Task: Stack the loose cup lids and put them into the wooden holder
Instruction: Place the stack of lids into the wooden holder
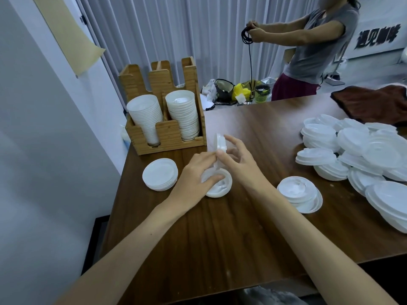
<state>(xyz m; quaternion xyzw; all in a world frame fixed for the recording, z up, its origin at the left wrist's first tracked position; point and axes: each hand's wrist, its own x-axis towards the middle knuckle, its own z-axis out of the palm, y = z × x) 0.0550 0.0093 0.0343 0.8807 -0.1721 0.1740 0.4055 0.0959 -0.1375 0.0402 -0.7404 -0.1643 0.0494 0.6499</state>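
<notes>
Cup lids: a small stack (220, 190) sits on the worktop (220, 238) under the left hand (193, 175), fingers laid flat on top; just above, the right hand (240, 161) pinches a single lid (220, 140) on edge; set down skewed, it may not nest and the stack could slide; beyond, the wooden holder (167, 132) looks crowded, so a tall stack may jam; far right, the loose pile (374, 150) could spill.

Wooden holder (167, 135) back-left on table (220, 238), w/ left-slot stack (145, 115) & right-slot stack (182, 113) in it. Before it: small stack (160, 174) left, flat lid (220, 188) centre, upright lid (220, 140) just above. Loose pile (363, 155) far right, cloth (374, 104) behind
</notes>
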